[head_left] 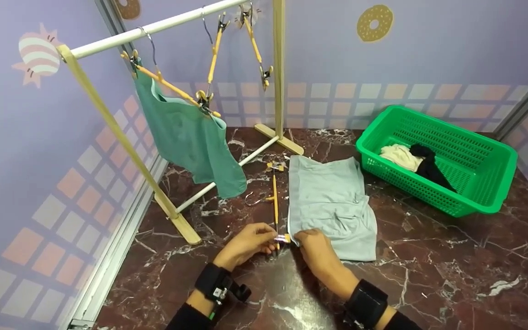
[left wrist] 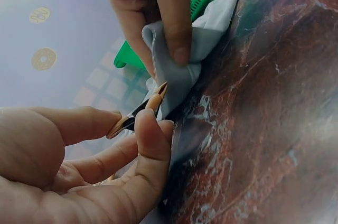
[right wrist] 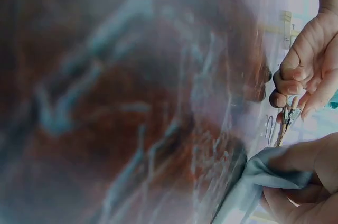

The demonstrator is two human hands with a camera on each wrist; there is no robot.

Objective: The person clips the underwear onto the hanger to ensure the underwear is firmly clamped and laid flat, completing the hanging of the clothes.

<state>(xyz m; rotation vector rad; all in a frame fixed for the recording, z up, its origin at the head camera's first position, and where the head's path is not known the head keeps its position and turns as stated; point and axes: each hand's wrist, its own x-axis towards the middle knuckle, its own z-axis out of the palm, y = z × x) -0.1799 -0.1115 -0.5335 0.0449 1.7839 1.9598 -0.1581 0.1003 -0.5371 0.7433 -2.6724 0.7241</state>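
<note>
Light grey boxer briefs (head_left: 326, 197) lie flat on the marble-patterned tabletop, waistband along the left side. Beside the waistband is an orange clip hanger (head_left: 275, 197), its hook pointing left. My left hand (head_left: 248, 243) pinches the handles of the hanger's near clip (left wrist: 138, 114) between thumb and fingers. My right hand (head_left: 316, 247) pinches the briefs' near waistband corner, which is lifted and folded in the left wrist view. Clip and cloth (right wrist: 253, 179) are close together; whether the clip's tips touch the fabric I cannot tell.
A drying rack (head_left: 122, 126) stands at the left with green boxer briefs (head_left: 186, 137) clipped on one hanger; further clip hangers (head_left: 216, 55) hang behind. At the right is a green basket (head_left: 488, 169) containing cream cloth (head_left: 401, 156) and black cloth (head_left: 431, 170).
</note>
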